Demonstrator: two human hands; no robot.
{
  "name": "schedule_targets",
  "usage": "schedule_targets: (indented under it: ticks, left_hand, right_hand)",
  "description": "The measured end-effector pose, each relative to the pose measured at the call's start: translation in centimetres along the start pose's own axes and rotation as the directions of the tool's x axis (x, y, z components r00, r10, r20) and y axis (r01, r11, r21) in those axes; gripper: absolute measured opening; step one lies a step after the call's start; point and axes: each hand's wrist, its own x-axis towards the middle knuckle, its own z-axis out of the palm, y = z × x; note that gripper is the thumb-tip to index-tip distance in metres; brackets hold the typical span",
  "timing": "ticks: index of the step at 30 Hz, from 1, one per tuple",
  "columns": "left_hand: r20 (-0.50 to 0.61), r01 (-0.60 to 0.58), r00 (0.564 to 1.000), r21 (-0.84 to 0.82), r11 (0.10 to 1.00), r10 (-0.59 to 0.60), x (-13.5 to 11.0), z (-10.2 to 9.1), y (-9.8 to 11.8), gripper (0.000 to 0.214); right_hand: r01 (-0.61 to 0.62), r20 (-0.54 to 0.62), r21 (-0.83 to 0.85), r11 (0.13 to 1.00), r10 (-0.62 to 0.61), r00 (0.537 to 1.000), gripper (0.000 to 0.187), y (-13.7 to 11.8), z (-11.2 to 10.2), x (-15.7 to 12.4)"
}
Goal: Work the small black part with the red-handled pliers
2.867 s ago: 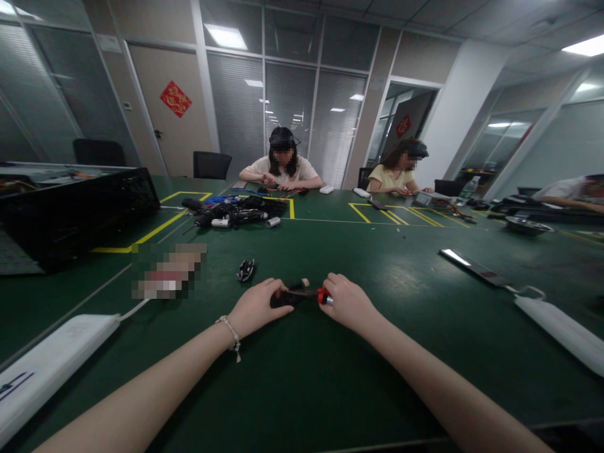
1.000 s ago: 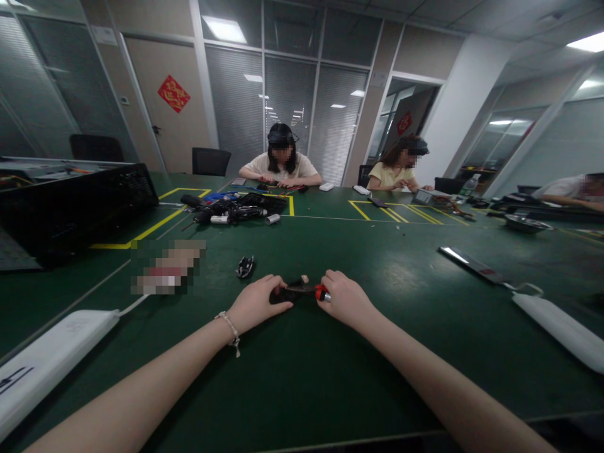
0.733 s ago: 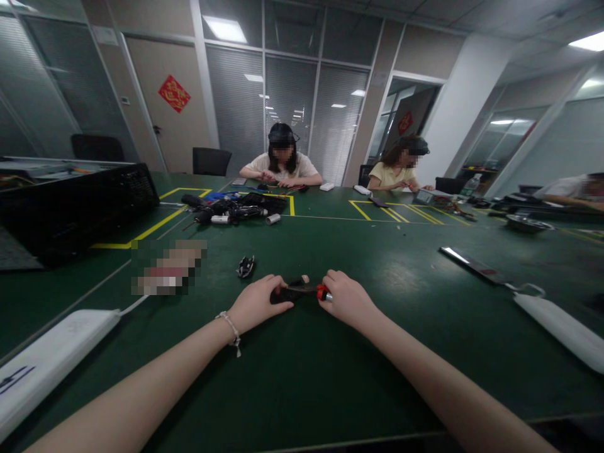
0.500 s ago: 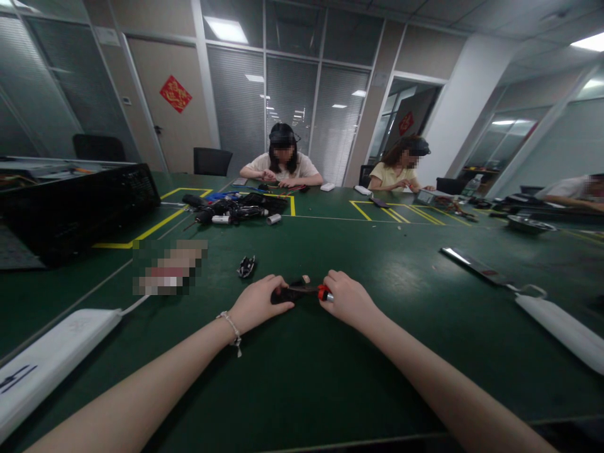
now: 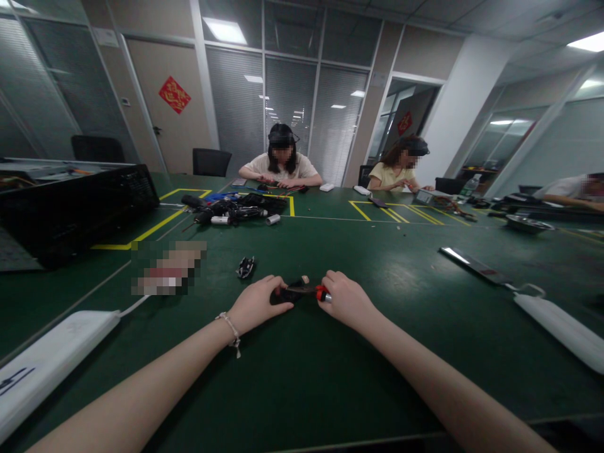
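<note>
My left hand [image 5: 257,304] is closed around a small black part [image 5: 289,294] low over the green table [image 5: 302,384], and its fingers hide much of it. Facing it, my right hand [image 5: 346,296] grips a red-handled tool [image 5: 323,293] whose thin metal end points left, to the black part. Whether the tip touches it I cannot tell. Just behind the black part shows a small tan piece [image 5: 305,279]. A black and silver loose part [image 5: 246,267] lies on the table beyond my left hand.
A pile of black tools and cables [image 5: 236,207] lies farther back. At the left stand a black case [image 5: 80,214] and a white power bank [image 5: 61,365]. To the right, a phone [image 5: 474,265] lies beside another white power bank [image 5: 561,327]. Two people sit across the table.
Both hands keep their grip and place, with the metal end still toward the black part. The view has shifted very slightly.
</note>
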Motion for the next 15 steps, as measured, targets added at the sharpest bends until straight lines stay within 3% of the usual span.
schedule_targets:
  ticks: [15]
  left_hand:
    - [-0.004,0.000,1.000,0.018,1.000,0.000,0.05,0.11,0.08,0.032]
  right_hand:
    - [0.016,-0.015,-0.019,1.000,-0.016,1.000,0.023,0.25,0.22,0.09]
